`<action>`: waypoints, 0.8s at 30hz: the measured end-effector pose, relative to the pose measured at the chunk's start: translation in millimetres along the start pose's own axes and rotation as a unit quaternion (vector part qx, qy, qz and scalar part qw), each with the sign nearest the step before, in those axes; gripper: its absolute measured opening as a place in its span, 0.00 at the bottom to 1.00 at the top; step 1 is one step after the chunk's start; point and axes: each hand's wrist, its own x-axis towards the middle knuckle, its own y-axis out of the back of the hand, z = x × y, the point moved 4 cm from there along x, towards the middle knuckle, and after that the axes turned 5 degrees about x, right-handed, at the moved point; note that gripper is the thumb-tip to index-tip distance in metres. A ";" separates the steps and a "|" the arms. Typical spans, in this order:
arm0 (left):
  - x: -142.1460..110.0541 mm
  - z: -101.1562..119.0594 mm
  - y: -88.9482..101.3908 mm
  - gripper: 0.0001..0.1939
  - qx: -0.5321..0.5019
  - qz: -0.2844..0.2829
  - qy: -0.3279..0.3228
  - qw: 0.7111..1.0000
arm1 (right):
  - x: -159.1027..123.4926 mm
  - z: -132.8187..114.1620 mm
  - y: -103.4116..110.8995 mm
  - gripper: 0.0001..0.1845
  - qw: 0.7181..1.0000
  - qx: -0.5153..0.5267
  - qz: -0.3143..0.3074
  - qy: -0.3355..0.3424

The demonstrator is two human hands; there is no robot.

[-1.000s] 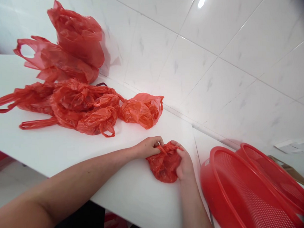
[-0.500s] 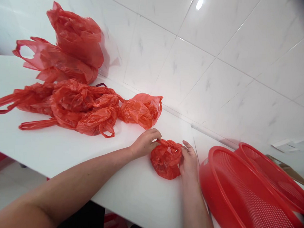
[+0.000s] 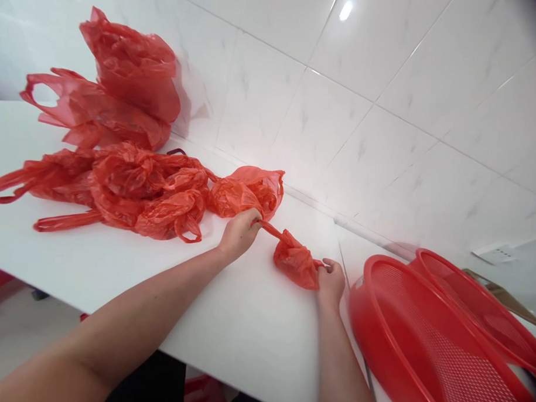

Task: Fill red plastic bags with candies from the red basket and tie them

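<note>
A small crumpled red plastic bag lies on the white counter between my hands. My left hand is closed on one twisted handle of it and holds that handle stretched out to the left. My right hand is closed on the bag's other end, at its right side. The bag's body is pulled taut between the two grips.
A heap of red plastic bags lies at the back left, with another bag just behind my left hand and more bags against the tiled wall. Two red perforated baskets sit stacked at the right.
My hands have drawn apart: the left one pulled a handle out to the left and up, the right one closed on the other end. The balled bag is now stretched.
</note>
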 end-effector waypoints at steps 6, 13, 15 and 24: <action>-4.2 -2.4 -10.6 0.14 -0.094 -0.050 -0.008 0.994 | -4.5 -0.9 -6.4 0.16 0.998 0.044 -0.039 0.015; -40.0 26.9 -41.2 0.49 0.024 -0.232 -0.227 0.945 | -39.2 -31.5 -40.5 0.15 0.941 0.128 -0.302 0.078; -42.7 29.5 -43.5 0.38 0.052 -0.228 -0.250 0.940 | -48.6 -38.6 -43.9 0.14 0.927 0.130 -0.343 0.081; 5.2 40.3 61.0 0.07 0.056 0.193 -0.303 0.932 | -50.8 -46.0 -36.4 0.19 0.953 0.127 -0.275 -0.002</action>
